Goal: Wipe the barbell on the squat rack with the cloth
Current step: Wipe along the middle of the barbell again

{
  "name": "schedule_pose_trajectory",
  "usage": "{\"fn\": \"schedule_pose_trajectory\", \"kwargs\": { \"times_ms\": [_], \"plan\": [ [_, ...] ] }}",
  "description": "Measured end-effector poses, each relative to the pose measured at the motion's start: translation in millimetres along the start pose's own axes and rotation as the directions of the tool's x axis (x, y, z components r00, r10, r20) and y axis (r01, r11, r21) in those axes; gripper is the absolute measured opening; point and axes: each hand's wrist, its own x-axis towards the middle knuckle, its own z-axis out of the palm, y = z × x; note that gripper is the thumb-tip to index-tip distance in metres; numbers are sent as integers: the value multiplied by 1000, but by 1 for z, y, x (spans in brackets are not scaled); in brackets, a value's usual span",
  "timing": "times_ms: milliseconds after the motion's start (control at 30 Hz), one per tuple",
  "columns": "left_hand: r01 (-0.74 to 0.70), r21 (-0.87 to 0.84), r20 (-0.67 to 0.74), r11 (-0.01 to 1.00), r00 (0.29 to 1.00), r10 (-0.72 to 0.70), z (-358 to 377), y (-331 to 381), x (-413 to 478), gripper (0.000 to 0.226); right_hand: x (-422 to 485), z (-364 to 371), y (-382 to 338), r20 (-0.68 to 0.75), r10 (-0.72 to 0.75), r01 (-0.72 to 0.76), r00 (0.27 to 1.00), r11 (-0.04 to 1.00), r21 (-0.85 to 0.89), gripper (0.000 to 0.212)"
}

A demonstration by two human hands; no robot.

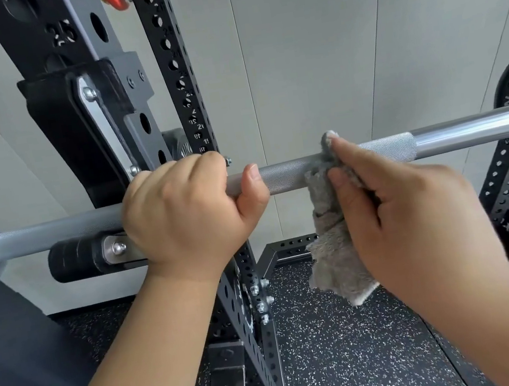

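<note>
Steadying, on the squat rack (175,72), the barbell (283,175) with the left hand (189,209), fingers (209,163) curled round the knurling. With the right hand (406,203), pinching the grey cloth (334,247) onto it just beside them. Better wrapped round, pressed firmly, slid rightward.

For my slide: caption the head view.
Left hand grips knurled silver steel barbell; right hand holds fluffy grey cloth against it.

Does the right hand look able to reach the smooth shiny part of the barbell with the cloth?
Probably yes: the right hand holds the cloth on the barbell beside that part, and nothing sits on the bar between them.
</note>
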Motion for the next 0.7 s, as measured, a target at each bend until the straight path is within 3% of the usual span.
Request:
{"fn": "schedule_pose_trajectory", "kwargs": {
  "times_ms": [167,333,467,600,700],
  "plan": [
    [-23,-5,-7,1000,1000,23,0,-3,-4,50,-11,14,-16,33,-67,67,997,998,-18,45],
    [22,1,64,1000,998,-22,-3,3,-1,49,0,8,-3,-38,27,-26,999,999,33,44],
    [52,-11,214,999,976,-48,-11,3,2,43,-7,20,-21,-1,-62,62,998,998,-14,44],
    [8,-83,398,996,917,25,-27,-2,3,39,1,12,-8,-55,8,-9,998,1000,-10,41],
    [43,-98,476,994,879,9,-36,-9,10,44,-10,21,-23,4,-79,79,997,997,-5,44]
  ]
}}
